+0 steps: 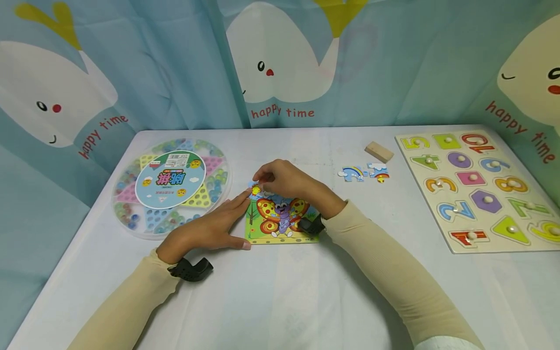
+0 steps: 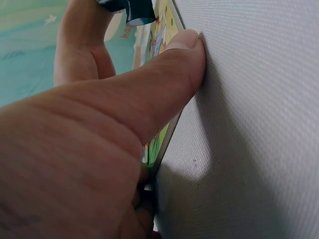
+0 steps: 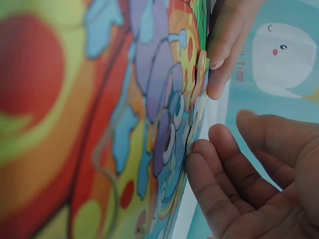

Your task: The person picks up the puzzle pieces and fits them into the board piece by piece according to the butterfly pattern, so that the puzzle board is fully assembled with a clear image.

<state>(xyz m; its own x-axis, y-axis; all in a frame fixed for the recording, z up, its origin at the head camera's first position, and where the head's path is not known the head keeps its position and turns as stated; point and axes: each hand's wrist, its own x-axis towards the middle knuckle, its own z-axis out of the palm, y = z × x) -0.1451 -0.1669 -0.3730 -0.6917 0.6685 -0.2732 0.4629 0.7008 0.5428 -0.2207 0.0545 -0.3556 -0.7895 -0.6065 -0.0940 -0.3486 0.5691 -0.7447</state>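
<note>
A butterfly jigsaw puzzle (image 1: 283, 228) lies flat on the white table, its top part partly covered by my right hand (image 1: 286, 179). My left hand (image 1: 216, 224) rests at the puzzle's left side, fingers straight along the edge and thumb near the lower left corner. Over the top edge, the right hand's fingers are loosely bent. In the right wrist view its fingertips (image 3: 197, 154) touch the puzzle's edge, while the thumb stands apart with nothing pinched. One puzzle piece (image 3: 200, 74) sits slightly raised there, close to the left fingers.
Two loose puzzle pieces (image 1: 352, 173) lie to the right, with a small wooden block (image 1: 379, 151) behind them. A number-and-shape peg board (image 1: 446, 194) stands farther right. On the left is a round Chinese checkers set (image 1: 170, 180) with marbles. A whale-print curtain (image 1: 183, 63) hangs behind the table.
</note>
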